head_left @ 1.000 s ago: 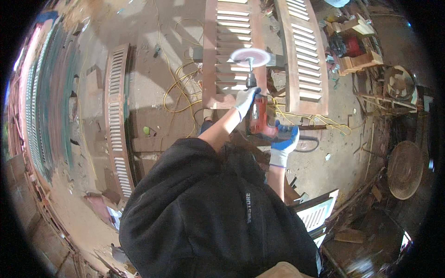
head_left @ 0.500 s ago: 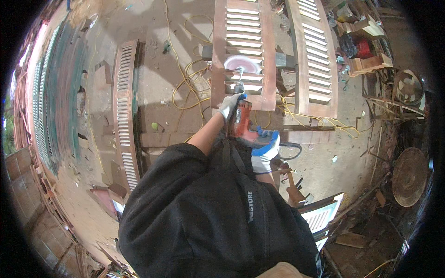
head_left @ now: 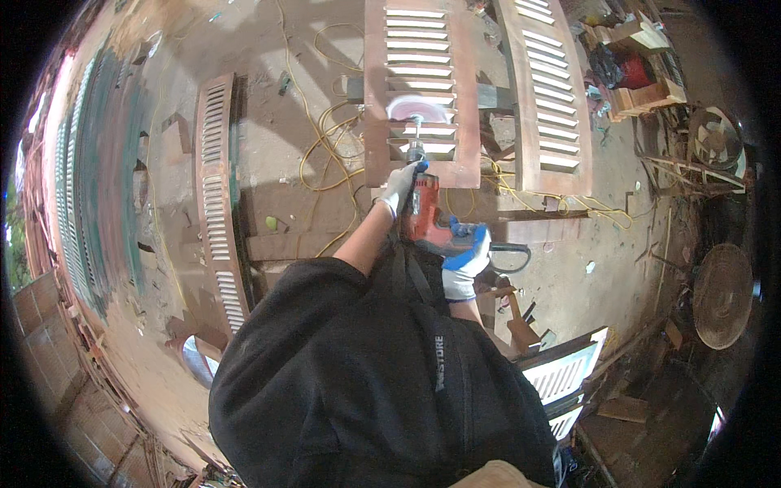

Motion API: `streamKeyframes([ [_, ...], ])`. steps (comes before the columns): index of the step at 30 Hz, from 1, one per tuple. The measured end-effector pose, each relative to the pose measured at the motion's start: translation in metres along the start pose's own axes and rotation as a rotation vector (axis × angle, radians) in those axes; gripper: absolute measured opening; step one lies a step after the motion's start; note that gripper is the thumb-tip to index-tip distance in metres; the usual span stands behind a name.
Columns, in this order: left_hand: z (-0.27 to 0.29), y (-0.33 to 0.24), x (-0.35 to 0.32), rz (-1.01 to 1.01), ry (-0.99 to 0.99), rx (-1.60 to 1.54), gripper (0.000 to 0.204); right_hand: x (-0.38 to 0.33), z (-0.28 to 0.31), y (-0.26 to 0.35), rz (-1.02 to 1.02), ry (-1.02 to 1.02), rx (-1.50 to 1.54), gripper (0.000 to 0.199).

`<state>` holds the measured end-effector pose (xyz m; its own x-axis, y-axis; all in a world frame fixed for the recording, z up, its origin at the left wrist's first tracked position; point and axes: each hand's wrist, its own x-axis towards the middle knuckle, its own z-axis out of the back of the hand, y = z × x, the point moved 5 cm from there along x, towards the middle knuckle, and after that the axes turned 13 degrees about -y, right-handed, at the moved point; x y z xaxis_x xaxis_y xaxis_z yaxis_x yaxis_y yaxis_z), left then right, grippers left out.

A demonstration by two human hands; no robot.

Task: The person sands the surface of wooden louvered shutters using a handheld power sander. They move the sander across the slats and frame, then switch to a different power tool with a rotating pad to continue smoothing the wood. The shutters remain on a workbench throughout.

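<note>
In both my hands is a red and black electric drill (head_left: 425,213), pointing away from me. My left hand (head_left: 397,185), in a white and blue work glove, is closed around its front end near the chuck. My right hand (head_left: 466,259), gloved the same way, grips the rear handle, where a black cord comes out. A round sanding disc (head_left: 421,108) on the drill's shaft is smeared by spinning. It lies over the near slats of a brown wooden louvered shutter (head_left: 466,146); whether it touches them I cannot tell.
A second louvered shutter (head_left: 528,146) lies to the right. Yellow cord (head_left: 305,167) loops over the floor. On the left are a narrow louvered panel (head_left: 215,163) and green shutters (head_left: 106,179). A round woven tray (head_left: 722,297) and a fan (head_left: 716,140) stand far right.
The drill and disc have shifted slightly left and away from me, and the whole view has moved a little. Both hands keep their grip, and the disc is blurred in both frames.
</note>
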<state>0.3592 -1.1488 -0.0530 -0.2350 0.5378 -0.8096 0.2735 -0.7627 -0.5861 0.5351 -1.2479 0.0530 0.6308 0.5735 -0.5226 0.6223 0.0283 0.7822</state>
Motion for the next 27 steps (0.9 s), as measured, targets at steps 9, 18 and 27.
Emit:
streamKeyframes([
  [9,0.005,-0.042,-0.027,-0.324,-0.163,0.027,0.038,0.022,0.000,0.002,-0.129,0.107,0.148,0.030],
  [18,0.045,-0.014,0.012,-0.289,-0.263,-0.082,0.029,0.027,-0.003,-0.041,-0.301,0.234,0.190,0.030],
  [27,0.032,0.001,0.036,-0.284,-0.236,-0.077,0.037,0.023,0.003,-0.036,-0.281,0.130,0.182,0.029],
])
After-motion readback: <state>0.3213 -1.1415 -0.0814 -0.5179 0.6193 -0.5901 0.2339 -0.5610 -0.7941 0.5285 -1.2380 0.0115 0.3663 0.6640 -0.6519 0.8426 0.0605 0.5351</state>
